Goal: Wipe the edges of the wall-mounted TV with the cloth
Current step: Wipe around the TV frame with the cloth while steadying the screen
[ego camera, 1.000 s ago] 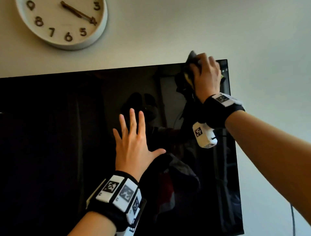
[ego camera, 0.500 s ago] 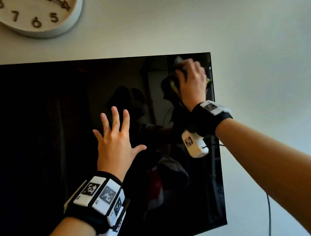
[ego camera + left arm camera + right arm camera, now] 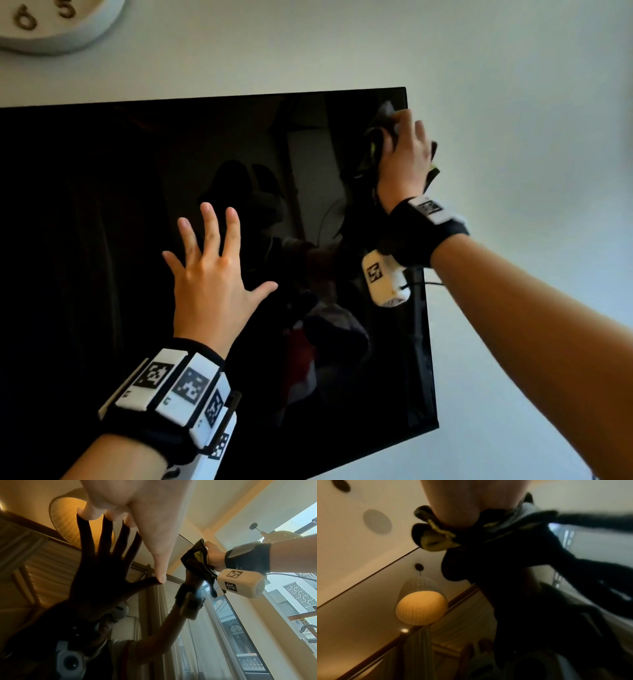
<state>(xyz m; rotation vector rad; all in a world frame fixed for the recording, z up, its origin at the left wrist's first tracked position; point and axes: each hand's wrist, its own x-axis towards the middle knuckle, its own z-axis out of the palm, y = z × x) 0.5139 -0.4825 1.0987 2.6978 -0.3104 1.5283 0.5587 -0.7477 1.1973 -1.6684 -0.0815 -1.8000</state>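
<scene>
A black wall-mounted TV [image 3: 102,240] fills the left and middle of the head view, its right edge running down from the top right corner. My right hand [image 3: 406,154] grips a dark cloth with yellow-green trim [image 3: 432,171] and holds it against the TV's right edge, a little below that corner. The cloth [image 3: 197,559] also shows bunched under that hand [image 3: 212,555] in the left wrist view, and the cloth [image 3: 436,539] is blurred in the right wrist view. My left hand [image 3: 212,270] lies flat on the screen with fingers spread, its fingertips [image 3: 161,578] touching the glass.
A round white wall clock [image 3: 58,24] hangs above the TV at the top left. Pale bare wall [image 3: 531,120] lies right of the TV. A thin cable [image 3: 431,283] comes out by the TV's right edge. The screen mirrors a room with a lit lamp.
My right hand has slid the cloth from the TV's top edge round the top right corner and down onto the right edge. The left hand stays flat on the screen.
</scene>
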